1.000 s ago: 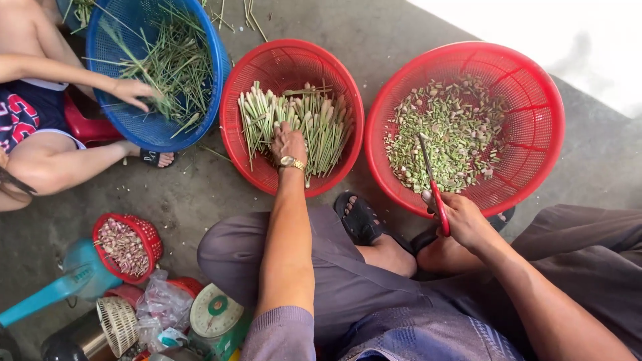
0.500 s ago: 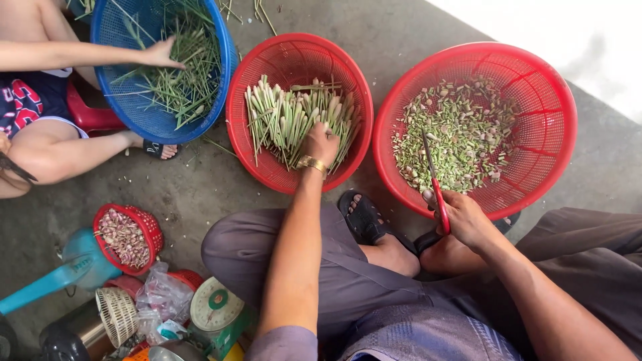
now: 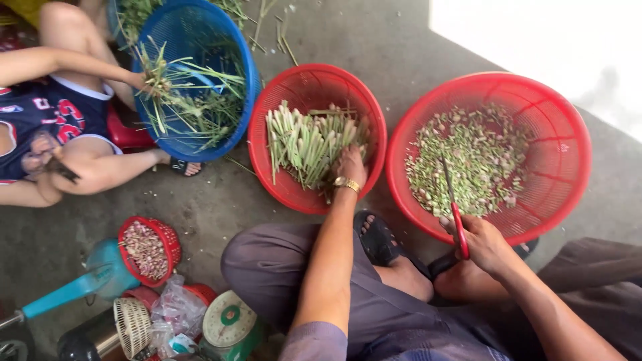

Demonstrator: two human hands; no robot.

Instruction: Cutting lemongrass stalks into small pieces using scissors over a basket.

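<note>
My left hand (image 3: 350,164) reaches into the middle red basket (image 3: 267,127) and closes on the pale green lemongrass stalks (image 3: 304,140) lying there; a gold watch sits on that wrist. My right hand (image 3: 483,242) grips a red-handled knife (image 3: 455,207) whose blade points up over the right red basket (image 3: 568,167), which holds chopped lemongrass pieces (image 3: 468,157). My feet in black sandals rest between the two baskets.
Another person sits at the left, one hand lifting green stalks from a blue basket (image 3: 237,60). A small red basket of shallots (image 3: 146,246), a weighing scale (image 3: 229,326), a plastic bag and a blue handle lie at the lower left on the concrete floor.
My left hand has slid to the right end of the stalks and closed on them. The other person's hand now lifts a bunch of green stalks from the blue basket.
</note>
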